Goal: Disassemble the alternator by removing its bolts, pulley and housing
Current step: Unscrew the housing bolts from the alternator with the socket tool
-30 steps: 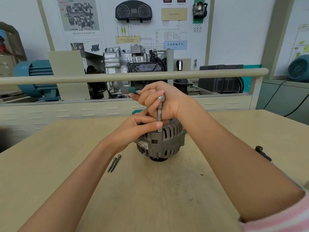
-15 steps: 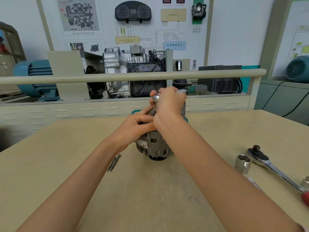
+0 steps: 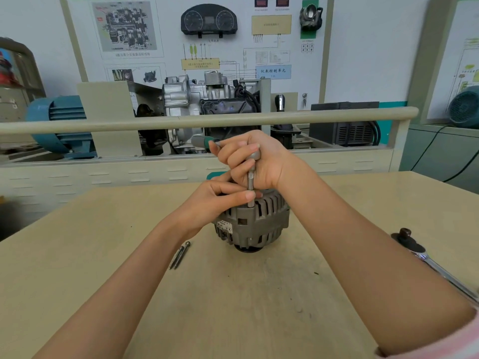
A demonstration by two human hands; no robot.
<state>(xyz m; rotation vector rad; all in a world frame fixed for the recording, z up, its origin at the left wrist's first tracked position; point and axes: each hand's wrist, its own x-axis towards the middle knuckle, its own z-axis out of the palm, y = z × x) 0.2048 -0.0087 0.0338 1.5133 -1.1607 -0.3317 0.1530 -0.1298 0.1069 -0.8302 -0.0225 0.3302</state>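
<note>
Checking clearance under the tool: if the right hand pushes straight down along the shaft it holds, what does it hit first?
The right hand grips a ratchet whose shaft points down. Going straight down, it would probably first meet the left hand's fingers steadying the shaft, then the top of the alternator. Depth between fingers and shaft is unclear.

Right hand above left hand, fingers curled.

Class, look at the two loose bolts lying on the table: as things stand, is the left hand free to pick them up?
Probably not yet. The left hand is up on the alternator, fingers steadying the tool shaft. The bolts lie just beside its forearm with open table between, so once it lets go the way looks free.
</note>
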